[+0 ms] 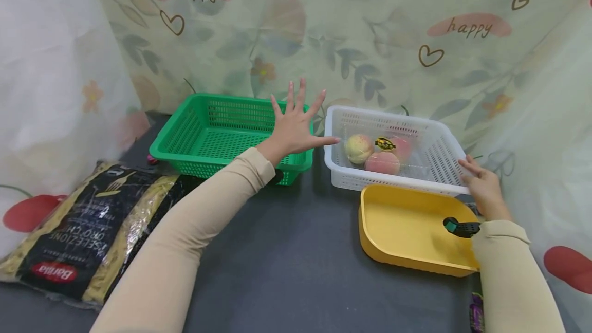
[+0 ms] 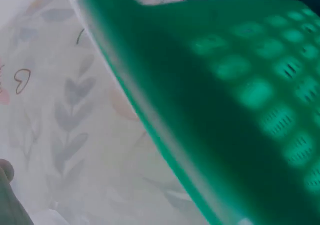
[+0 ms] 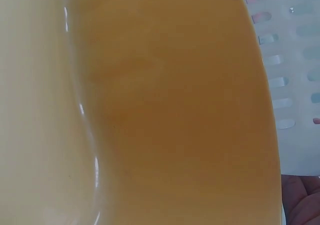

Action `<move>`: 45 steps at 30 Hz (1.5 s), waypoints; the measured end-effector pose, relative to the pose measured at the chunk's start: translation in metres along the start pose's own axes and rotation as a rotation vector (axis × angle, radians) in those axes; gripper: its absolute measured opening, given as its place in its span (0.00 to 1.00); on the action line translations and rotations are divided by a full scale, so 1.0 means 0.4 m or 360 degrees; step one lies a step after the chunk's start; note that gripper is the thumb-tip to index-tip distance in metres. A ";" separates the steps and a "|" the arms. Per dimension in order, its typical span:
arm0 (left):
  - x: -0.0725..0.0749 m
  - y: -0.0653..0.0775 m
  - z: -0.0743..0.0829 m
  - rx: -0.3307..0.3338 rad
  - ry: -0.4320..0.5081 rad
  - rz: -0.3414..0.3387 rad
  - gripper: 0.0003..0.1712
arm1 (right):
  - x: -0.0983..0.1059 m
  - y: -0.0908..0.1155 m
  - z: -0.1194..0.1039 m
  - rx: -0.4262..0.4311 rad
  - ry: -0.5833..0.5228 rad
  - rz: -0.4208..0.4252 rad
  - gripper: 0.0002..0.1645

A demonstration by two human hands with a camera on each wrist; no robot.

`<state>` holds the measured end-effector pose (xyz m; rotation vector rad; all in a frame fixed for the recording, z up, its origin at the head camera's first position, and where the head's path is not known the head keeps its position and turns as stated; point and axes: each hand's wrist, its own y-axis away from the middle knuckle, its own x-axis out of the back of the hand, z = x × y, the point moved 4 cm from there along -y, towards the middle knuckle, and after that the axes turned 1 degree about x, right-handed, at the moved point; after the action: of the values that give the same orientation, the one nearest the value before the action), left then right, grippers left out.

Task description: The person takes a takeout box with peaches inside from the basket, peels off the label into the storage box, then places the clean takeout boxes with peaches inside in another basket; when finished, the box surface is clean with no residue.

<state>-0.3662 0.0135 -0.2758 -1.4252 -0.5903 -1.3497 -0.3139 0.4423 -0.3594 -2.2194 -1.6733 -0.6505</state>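
Note:
My left hand, fingers spread wide, is above the right end of a green plastic basket and holds nothing. Its thumb points toward a white plastic basket. The right hand grips the white basket's right front corner, with fingers over the rim. Inside that basket, toward the left, is a clear-wrapped pack of peaches with a black and yellow label. In the right wrist view, part of this hand shows below the white basket's wall.
A yellow tray sits before the white basket, partly under my right wrist. A large Barilla pasta bag lies at left. A small purple packet is by my right sleeve. Patterned curtain hangs behind the baskets.

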 end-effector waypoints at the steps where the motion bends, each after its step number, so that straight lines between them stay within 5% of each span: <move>1: -0.002 -0.006 0.006 0.0004 0.0000 -0.0013 0.60 | 0.001 -0.001 0.000 -0.0001 0.0000 -0.0003 0.29; 9: -0.028 -0.044 0.066 0.0040 0.0042 -0.0110 0.60 | 0.008 -0.004 0.002 0.0013 -0.0008 -0.0011 0.29; 14: -0.055 -0.060 0.091 0.0135 0.0276 -0.0237 0.61 | 0.007 -0.004 0.003 -0.0020 -0.0082 0.0001 0.29; 19: -0.082 -0.072 0.116 0.0212 0.0734 -0.0409 0.60 | 0.001 -0.004 0.005 -0.0032 -0.0107 0.0006 0.29; 26: -0.116 -0.084 0.155 0.0391 0.1751 -0.0631 0.53 | 0.018 0.005 0.017 -0.0042 -0.0095 0.0033 0.30; 34: -0.183 -0.080 0.190 0.0754 0.2130 -0.0901 0.52 | 0.017 0.010 0.019 -0.0072 -0.0166 0.0018 0.30; 37: -0.210 -0.076 0.196 0.0907 0.2270 -0.0903 0.50 | 0.011 0.010 0.014 -0.0071 -0.0154 0.0020 0.29; 45: -0.241 -0.064 0.201 0.1167 0.2370 -0.0630 0.40 | -0.011 0.010 0.008 -0.0072 -0.0159 0.0040 0.29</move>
<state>-0.3792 0.1221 -0.3423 0.4416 -0.2475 -1.7915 -0.3103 0.4392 -0.3643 -2.3365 -1.6901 -0.5862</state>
